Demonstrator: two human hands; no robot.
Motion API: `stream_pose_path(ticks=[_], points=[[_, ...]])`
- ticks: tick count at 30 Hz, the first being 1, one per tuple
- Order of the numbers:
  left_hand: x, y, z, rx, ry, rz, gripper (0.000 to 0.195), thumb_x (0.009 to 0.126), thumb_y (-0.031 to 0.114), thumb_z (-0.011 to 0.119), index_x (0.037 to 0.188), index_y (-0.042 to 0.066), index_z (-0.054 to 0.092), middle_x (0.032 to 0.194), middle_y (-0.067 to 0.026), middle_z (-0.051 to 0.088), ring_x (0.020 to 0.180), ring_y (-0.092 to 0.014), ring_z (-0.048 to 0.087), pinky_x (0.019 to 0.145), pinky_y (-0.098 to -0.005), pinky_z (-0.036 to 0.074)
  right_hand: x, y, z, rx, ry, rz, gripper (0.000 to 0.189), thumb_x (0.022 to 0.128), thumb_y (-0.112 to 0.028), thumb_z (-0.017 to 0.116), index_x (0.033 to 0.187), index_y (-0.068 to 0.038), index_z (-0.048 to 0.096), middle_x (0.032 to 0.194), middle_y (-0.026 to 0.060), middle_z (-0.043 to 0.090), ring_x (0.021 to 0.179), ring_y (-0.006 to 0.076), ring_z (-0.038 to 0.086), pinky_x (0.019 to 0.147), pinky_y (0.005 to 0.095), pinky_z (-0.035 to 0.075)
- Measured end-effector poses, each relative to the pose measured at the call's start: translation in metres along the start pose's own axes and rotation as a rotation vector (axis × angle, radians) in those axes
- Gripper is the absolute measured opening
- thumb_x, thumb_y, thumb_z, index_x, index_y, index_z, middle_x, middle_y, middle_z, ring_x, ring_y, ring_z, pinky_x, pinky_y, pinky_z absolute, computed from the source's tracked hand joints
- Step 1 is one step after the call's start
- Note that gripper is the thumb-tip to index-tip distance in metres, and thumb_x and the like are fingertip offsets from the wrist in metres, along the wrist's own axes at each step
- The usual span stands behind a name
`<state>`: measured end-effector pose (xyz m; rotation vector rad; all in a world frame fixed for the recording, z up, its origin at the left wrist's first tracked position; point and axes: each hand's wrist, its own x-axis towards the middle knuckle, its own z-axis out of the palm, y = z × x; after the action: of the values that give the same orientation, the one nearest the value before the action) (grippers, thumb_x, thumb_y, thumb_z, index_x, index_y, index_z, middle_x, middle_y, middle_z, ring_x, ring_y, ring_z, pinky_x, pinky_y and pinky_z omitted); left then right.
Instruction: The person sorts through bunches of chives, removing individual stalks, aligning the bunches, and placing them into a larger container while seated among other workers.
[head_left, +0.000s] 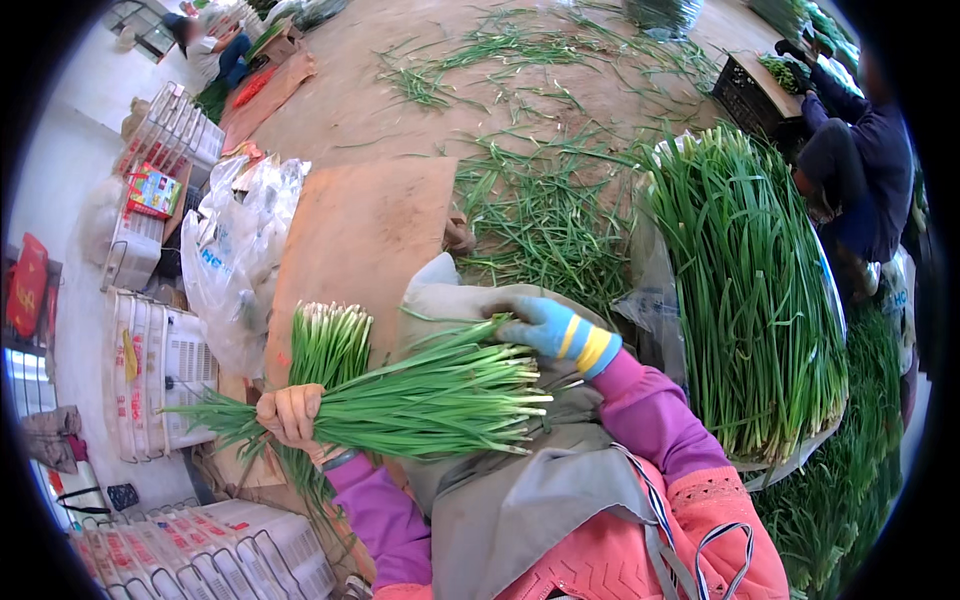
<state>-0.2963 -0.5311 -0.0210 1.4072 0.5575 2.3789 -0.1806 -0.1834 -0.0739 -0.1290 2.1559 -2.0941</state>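
Note:
My left hand (289, 420), bare, grips a bunch of garlic chives (427, 405) around its leafy end. The bunch lies sideways over my lap, its pale cut ends pointing right. My right hand (551, 330), in a blue glove with yellow bands, pinches a few chive stalks (480, 328) at the bunch's upper edge; the fingertips are partly hidden. Behind my left hand, a second chive bunch (330, 341) rests on a brown board (367, 217), white ends facing away. A grey apron (525, 487) covers my lap.
To the right stands a large pile of chives (750, 300) in a plastic wrapping. Loose chive leaves (547, 225) litter the floor. White plastic crates (161, 375) and a plastic bag (240, 262) line the left. One person (862, 165) sits at right, another (217, 52) at far left.

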Motion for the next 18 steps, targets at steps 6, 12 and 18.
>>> stream_pose_path(ticks=[6, 12, 18], points=[[0.003, 0.003, -0.008, 0.032, -0.204, -0.017, 0.077, 0.059, -0.018, 0.066, 0.129, 0.0, 0.04, 0.052, 0.0086, 0.043, 0.049, -0.004, 0.045, 0.077, -0.0245, 0.035, -0.012, 0.067, -0.085, -0.477, 0.711, 0.363, 0.026, 0.081, -0.011, 0.058, 0.106, -0.01, 0.058, 0.097, 0.0161, 0.062, 0.085, 0.0265, 0.061, 0.076, 0.0329, 0.048], [-0.009, 0.001, -0.011, -0.013, -0.025, 0.015, 0.066, 0.062, -0.011, 0.064, 0.123, 0.001, 0.041, 0.054, 0.0085, 0.045, 0.05, -0.004, 0.046, 0.077, -0.0244, 0.034, -0.001, -0.037, -0.016, -0.865, 0.213, -0.324, 0.049, 0.071, -0.02, 0.067, 0.118, -0.018, 0.052, 0.106, 0.0117, 0.057, 0.095, 0.0326, 0.055, 0.076, 0.0417, 0.048], [-0.009, -0.009, 0.018, -0.035, 0.339, 0.081, 0.027, 0.096, 0.014, 0.034, 0.099, 0.008, 0.06, 0.054, 0.0028, 0.048, 0.049, -0.009, 0.046, 0.069, -0.0269, 0.038, 0.01, -0.019, -0.016, -0.747, 0.036, -0.435, 0.026, 0.072, -0.019, 0.064, 0.097, -0.014, 0.062, 0.089, 0.0081, 0.061, 0.08, 0.0306, 0.057, 0.068, 0.0405, 0.047]])
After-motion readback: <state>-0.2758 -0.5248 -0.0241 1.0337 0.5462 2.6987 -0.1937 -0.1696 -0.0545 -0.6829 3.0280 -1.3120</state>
